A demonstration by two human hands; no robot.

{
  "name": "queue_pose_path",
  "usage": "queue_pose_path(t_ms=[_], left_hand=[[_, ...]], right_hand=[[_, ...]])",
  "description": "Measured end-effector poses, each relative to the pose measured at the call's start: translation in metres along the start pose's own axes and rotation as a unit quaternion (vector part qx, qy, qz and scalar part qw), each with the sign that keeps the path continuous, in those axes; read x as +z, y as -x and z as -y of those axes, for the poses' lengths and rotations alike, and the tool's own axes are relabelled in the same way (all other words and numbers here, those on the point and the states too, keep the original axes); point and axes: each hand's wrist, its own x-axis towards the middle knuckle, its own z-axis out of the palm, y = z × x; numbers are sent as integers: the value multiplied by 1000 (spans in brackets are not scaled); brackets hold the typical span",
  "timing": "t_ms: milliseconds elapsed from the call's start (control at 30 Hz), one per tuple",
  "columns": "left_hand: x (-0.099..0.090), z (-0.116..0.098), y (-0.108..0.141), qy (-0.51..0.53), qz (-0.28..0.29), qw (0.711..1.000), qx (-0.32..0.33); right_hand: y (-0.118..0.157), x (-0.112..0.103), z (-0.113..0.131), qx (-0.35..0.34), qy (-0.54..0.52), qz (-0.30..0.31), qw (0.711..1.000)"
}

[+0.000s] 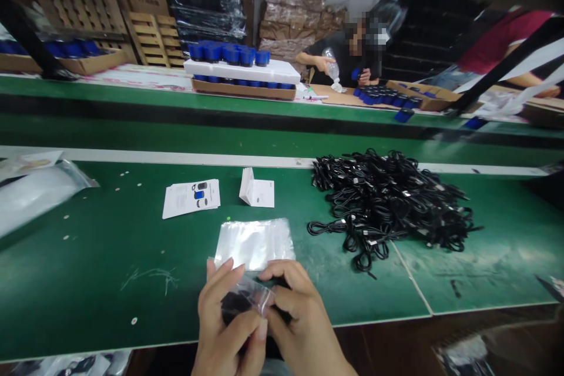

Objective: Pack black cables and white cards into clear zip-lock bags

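Observation:
Close to the table's front edge, my left hand (220, 314) and my right hand (304, 317) both pinch a small clear plastic bag (249, 291). Its upper edge is bunched between my fingers, and something dark shows through it that I cannot make out. Just beyond my fingertips lies a stack of clear plastic bags (255, 241), flat on the green table (132, 288). Further off are a pile of printed leaflets (191, 198) and a set of folded white leaflets (259, 191), partly standing. A large heap of coiled black cables (392, 200) spreads out to the right.
A filled plastic bag (35, 191) lies at the left. Across the raised far bench, blue cylindrical items stand on a white foam tray (247, 69). Behind it a co-worker (343, 53) holds a clear bottle and a blue item. Another person (497, 47) is at the right.

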Motion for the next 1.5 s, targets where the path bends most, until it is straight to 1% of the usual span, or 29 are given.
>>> queue_pose_path(t_ms=[33,67,133,200,267,300,333,400,433,500,567,633,700,733,833,933,1000,1033,1133,1233,1300,1433,1500], left_hand=[[-1,0,0,-6,2,1000,1],[-2,1,-1,-15,12,1000,2],[-10,5,-6,-38,50,998,2],[-23,11,-16,-51,111,993,-9],[-38,18,-28,-51,188,979,-57],[-45,20,-35,-63,224,967,-103],[-51,21,-41,-68,267,952,-133],[-58,20,-51,-62,334,924,-177],[-60,18,-55,-48,359,912,-194],[-58,13,-60,-11,380,894,-235],[-53,9,-62,31,365,891,-269],[-48,7,-62,69,317,901,-287],[-43,7,-60,94,269,912,-295],[-41,7,-59,101,255,915,-297],[-38,8,-54,119,235,918,-296],[-39,7,-50,130,182,915,-337],[-42,5,-50,132,150,909,-364],[-43,4,-50,135,145,907,-370],[-48,3,-53,140,156,905,-371],[-52,3,-55,133,163,913,-350],[-53,5,-56,120,169,925,-318],[-53,11,-54,80,207,953,-205],[-52,15,-53,66,201,963,-169]], right_hand=[[1,3,-1,-33,41,-11,999],[0,4,-1,-51,67,-11,996],[-2,3,0,-41,77,20,996],[-6,-2,3,-16,50,68,996],[-10,-9,7,-4,22,100,995],[-12,-11,10,-5,14,109,994],[-14,-13,12,-7,5,116,993],[-16,-16,16,-6,-18,129,991],[-16,-17,17,1,-32,132,991],[-15,-20,18,32,-73,125,989],[-13,-23,18,68,-109,99,987],[-12,-26,16,82,-105,81,988],[-10,-26,14,78,-73,80,991],[-10,-25,13,76,-57,80,992],[-10,-21,9,73,-29,62,995],[-11,-19,6,51,-4,35,998],[-11,-20,5,33,2,34,999],[-11,-21,5,26,3,38,999],[-13,-23,6,12,5,52,999],[-14,-24,6,5,-3,59,998],[-14,-23,6,11,-21,62,998],[-14,-20,5,29,-52,48,997],[-13,-20,4,31,-54,34,997]])
